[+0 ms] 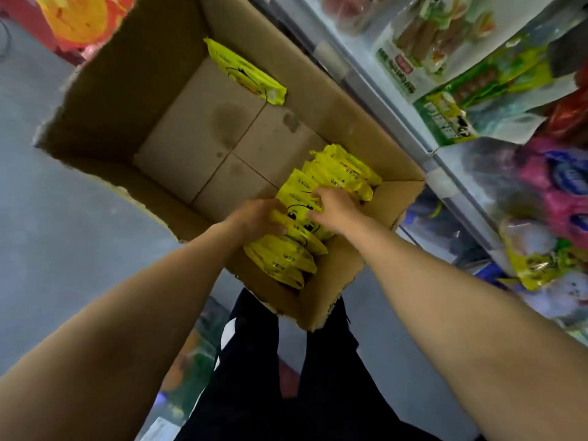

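While the left hand (254,218) and right hand (334,211) curl round a bundle of yellow packets (297,229) in the near corner of the box (121,90) | feel: likely light, soft, slick — may fan apart | hold: squeeze the bundle's two ends

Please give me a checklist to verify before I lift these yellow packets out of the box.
1. Left hand grips the packets: ok.
2. Right hand grips them too: ok.
3. Box open on top: ok.
4. Whole row held: not ok, some packets lie outside the grip.
5. Lone packet at the far end taken: not ok.
6. Free room on the shelf: cannot tell.
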Motion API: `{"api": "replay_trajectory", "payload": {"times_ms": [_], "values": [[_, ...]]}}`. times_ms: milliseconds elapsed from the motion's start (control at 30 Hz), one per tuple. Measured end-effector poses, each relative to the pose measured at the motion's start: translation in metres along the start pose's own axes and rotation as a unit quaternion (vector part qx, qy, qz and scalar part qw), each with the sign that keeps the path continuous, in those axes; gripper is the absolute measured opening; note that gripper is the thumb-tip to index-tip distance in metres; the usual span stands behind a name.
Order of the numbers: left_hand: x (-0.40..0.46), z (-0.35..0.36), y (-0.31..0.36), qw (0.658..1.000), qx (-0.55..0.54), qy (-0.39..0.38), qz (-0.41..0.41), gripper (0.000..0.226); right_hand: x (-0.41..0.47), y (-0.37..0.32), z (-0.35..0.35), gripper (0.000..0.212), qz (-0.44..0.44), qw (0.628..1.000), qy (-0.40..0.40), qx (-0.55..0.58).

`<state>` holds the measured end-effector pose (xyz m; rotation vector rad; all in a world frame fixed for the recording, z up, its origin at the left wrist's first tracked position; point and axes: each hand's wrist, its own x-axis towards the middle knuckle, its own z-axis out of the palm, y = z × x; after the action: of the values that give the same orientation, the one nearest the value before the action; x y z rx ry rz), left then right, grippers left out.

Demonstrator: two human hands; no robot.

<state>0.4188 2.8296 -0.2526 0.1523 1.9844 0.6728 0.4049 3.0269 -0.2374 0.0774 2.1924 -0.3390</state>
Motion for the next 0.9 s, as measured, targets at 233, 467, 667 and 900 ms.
{"api": "replay_trajectory", "payload": {"times_ms": [233,467,667,900], "values": [[0.015,0.007,-0.005,1.0,-0.022,-0.01,-0.006,0.053,0.011,0.004,0.02,0.049,0.029,0.998,0.035,0.035],[0.019,0.004,-0.005,1.0,0.01,-0.003,-0.013,0.044,0.018,0.004,0.023,0.033,0.017,0.999,0.048,-0.007],[0.014,-0.002,-0.005,1.0,0.006,0.026,-0.003,0.022,0.01,0.005,0.025,0.01,0.029,0.997,0.028,0.07],[-0.009,-0.04,0.013,0.997,-0.001,0.074,0.003,0.009,-0.015,-0.003,-0.024,0.015,0.012,0.992,0.08,0.095]]}}
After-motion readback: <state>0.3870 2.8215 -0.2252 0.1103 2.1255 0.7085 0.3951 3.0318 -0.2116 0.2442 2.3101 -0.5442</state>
